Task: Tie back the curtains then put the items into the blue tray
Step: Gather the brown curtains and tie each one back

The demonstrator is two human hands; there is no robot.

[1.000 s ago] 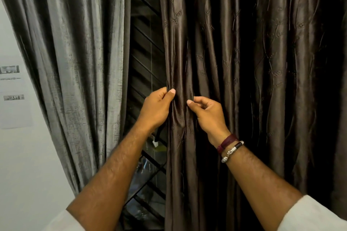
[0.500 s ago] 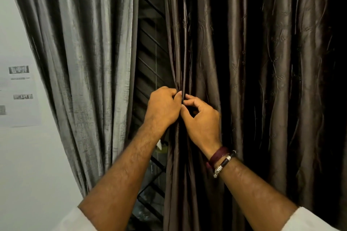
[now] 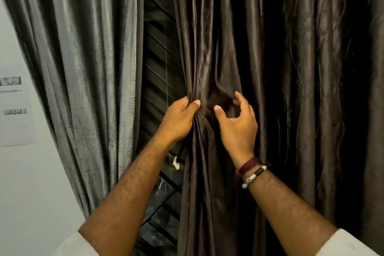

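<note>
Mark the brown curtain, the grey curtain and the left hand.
brown curtain [image 3: 209, 64], head view, upper folds.
grey curtain [image 3: 83, 52], head view, middle of panel.
left hand [image 3: 178, 119], head view, back of hand.

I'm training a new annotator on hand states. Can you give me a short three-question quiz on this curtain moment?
1. True or false: the left hand grips a bunch of the dark brown curtain.
2. The right hand is: A) clamped on the fabric, B) open with fingers spread at the fabric, C) out of view.
3. Fill in: between the brown curtain and the grey curtain a dark ____ with slanted bars shows.

Key: 1 true; 2 B; 3 gap.
</note>
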